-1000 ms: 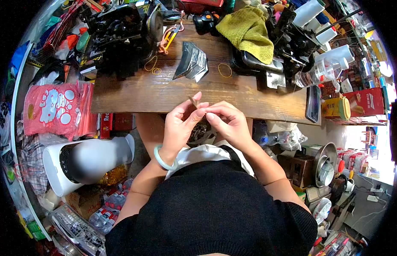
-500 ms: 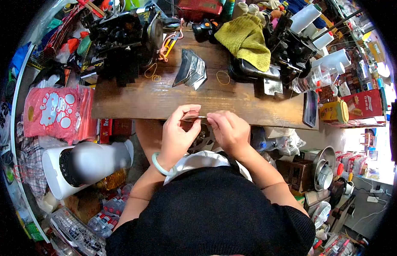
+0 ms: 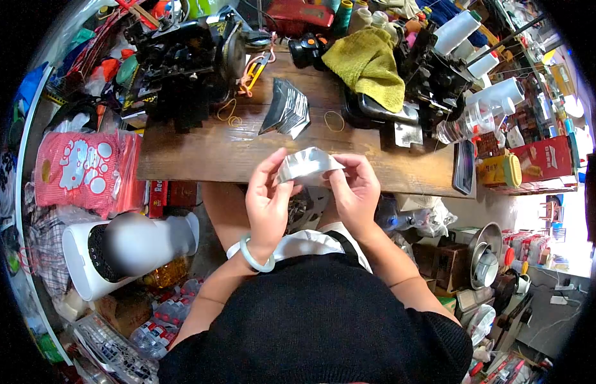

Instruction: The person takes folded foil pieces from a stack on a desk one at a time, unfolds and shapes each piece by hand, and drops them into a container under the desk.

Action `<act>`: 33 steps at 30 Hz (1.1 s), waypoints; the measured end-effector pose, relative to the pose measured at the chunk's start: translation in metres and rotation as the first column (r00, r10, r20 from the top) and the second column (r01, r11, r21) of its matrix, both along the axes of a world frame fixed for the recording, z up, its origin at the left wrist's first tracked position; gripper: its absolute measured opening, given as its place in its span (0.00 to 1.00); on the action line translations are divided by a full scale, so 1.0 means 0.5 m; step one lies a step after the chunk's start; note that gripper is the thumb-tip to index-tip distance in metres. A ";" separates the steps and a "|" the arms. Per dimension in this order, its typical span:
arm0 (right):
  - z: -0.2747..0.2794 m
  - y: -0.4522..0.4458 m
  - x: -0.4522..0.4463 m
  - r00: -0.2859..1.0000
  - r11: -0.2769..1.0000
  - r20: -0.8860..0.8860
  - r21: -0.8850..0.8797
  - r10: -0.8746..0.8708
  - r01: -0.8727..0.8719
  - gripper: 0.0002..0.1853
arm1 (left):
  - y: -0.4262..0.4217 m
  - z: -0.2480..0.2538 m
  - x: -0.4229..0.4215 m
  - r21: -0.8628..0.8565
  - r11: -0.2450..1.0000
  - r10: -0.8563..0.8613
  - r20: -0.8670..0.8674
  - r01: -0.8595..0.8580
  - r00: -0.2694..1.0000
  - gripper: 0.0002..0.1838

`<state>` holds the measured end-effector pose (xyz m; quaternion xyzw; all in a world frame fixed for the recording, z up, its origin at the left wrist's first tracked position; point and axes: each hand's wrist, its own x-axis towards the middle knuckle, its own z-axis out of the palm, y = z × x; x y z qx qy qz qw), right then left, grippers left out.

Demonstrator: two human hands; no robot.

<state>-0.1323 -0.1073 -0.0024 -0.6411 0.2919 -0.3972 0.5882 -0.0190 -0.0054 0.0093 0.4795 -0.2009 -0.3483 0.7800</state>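
My left hand and my right hand hold a silvery, shiny sheet between them, just over the table's near edge. Its left end is pinched between my left thumb and fingers, its right end between my right thumb and fingers. The sheet bows upward in the middle and looks thin, like foil or film; its exact kind I cannot make out. Beyond it, a fanned pile of dark glossy pieces with pale stripes lies on the wooden table. A pale bangle circles my left wrist.
Rubber bands lie on either side of the pile. A black sewing machine stands at the back left. A yellow-green cloth drapes over dark equipment at the right. A phone rests near the right edge, and a yellow-handled cutter farther back.
The sheet, earlier seen almost edge-on and low between my fingers, now faces up and arches. My right hand has shifted slightly right, and both hands now hold its ends spread apart.
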 end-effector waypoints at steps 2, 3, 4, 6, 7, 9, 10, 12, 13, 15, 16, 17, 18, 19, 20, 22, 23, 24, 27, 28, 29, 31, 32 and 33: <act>0.004 0.009 0.013 0.998 0.999 0.043 -0.004 -0.047 0.047 0.10 | -0.008 -0.024 0.002 0.039 0.988 0.151 0.006 -0.151 0.989 0.17; 0.005 0.011 0.017 0.992 0.995 0.085 -0.001 -0.097 0.098 0.10 | -0.012 -0.033 0.007 0.014 0.985 0.172 0.048 -0.173 0.984 0.16; 0.001 0.010 0.013 0.991 0.995 0.086 -0.003 -0.099 0.100 0.10 | -0.012 -0.041 0.011 -0.009 0.981 0.193 0.089 -0.193 0.977 0.15; -0.013 0.006 0.007 0.999 0.999 0.022 -0.016 -0.037 0.037 0.12 | -0.014 -0.049 0.007 -0.039 0.975 0.223 0.121 -0.220 0.967 0.13; -0.015 0.008 0.009 0.997 0.996 0.044 -0.068 -0.058 0.061 0.11 | -0.014 -0.050 0.007 -0.067 0.966 0.256 0.152 -0.249 0.955 0.12; -0.014 0.006 0.014 0.995 0.990 0.076 -0.126 -0.061 0.070 0.10 | -0.013 -0.058 0.017 -0.030 0.964 0.266 0.206 -0.265 0.942 0.09; -0.012 0.005 0.015 0.993 0.980 0.105 -0.182 -0.062 0.081 0.10 | -0.013 -0.060 0.020 0.008 0.959 0.271 0.257 -0.283 0.928 0.06; -0.005 -0.002 0.013 0.991 0.971 0.112 -0.221 -0.068 0.092 0.08 | -0.009 -0.058 0.025 0.023 0.960 0.267 0.211 -0.278 0.940 0.05; -0.003 -0.008 0.009 0.997 0.971 0.042 -0.227 -0.070 0.077 0.08 | -0.006 -0.058 0.034 0.019 0.967 0.227 0.378 -0.252 0.898 0.05; 0.002 -0.021 0.004 0.991 0.968 -0.102 -0.243 -0.083 0.056 0.07 | -0.004 -0.049 0.040 0.054 0.972 0.156 0.581 -0.229 0.799 0.06; 0.003 -0.026 0.004 0.991 0.968 -0.101 -0.243 -0.082 0.055 0.07 | -0.004 -0.054 0.042 0.054 0.972 0.157 0.581 -0.230 0.799 0.06; 0.003 -0.030 0.004 0.991 0.988 -0.127 -0.155 -0.042 0.022 0.06 | -0.004 -0.062 0.045 0.088 0.981 0.118 0.447 -0.174 0.887 0.06; 0.003 -0.033 0.004 0.989 0.998 -0.150 -0.065 0.000 -0.010 0.06 | -0.006 -0.058 0.047 0.113 0.987 0.075 0.302 -0.114 0.950 0.06; 0.002 -0.031 0.005 0.988 0.998 -0.152 -0.064 0.001 -0.011 0.06 | -0.009 -0.054 0.041 0.081 0.994 0.059 0.126 -0.069 0.990 0.07; 0.002 -0.029 0.010 0.991 0.994 -0.134 -0.107 -0.013 -0.001 0.06 | -0.011 -0.046 0.037 0.081 0.994 0.060 0.126 -0.070 0.990 0.07; 0.001 -0.021 0.020 0.994 0.981 -0.098 -0.190 -0.039 0.020 0.07 | -0.014 -0.015 0.031 0.129 0.988 0.095 -0.078 -0.084 0.992 0.10; -0.006 -0.014 0.021 0.996 0.999 -0.078 -0.034 -0.033 0.030 0.07 | -0.015 -0.021 0.031 0.125 0.989 0.089 -0.030 -0.085 0.996 0.11; -0.005 -0.009 0.024 0.996 0.999 -0.078 -0.033 -0.032 0.030 0.07 | -0.018 -0.022 0.030 0.126 0.988 0.090 -0.030 -0.086 0.995 0.11; -0.005 -0.003 0.030 0.989 0.970 0.144 0.243 -0.024 -0.012 0.06 | -0.023 -0.026 0.030 0.069 0.994 0.087 -0.084 -0.081 0.993 0.11; -0.008 0.000 0.031 0.989 0.970 0.145 0.243 -0.025 -0.011 0.06 | -0.024 -0.026 0.030 0.070 0.994 0.086 -0.083 -0.081 0.993 0.11; -0.010 0.003 0.033 0.987 0.981 0.145 0.190 -0.066 0.038 0.06 | -0.027 -0.023 0.028 0.044 0.994 0.103 -0.169 -0.097 0.980 0.12; -0.022 0.007 0.031 0.983 0.987 0.147 0.137 -0.106 0.086 0.06 | -0.029 -0.023 0.025 0.021 0.993 0.118 -0.256 -0.116 0.960 0.12; -0.034 0.007 0.028 0.986 0.993 0.115 0.018 -0.118 0.116 0.07 | -0.029 -0.028 0.023 0.014 0.991 0.131 -0.246 -0.132 0.960 0.12; -0.037 0.007 0.028 0.988 0.985 0.085 -0.103 -0.132 0.140 0.08 | -0.029 -0.034 0.021 0.006 0.989 0.145 -0.236 -0.148 0.961 0.12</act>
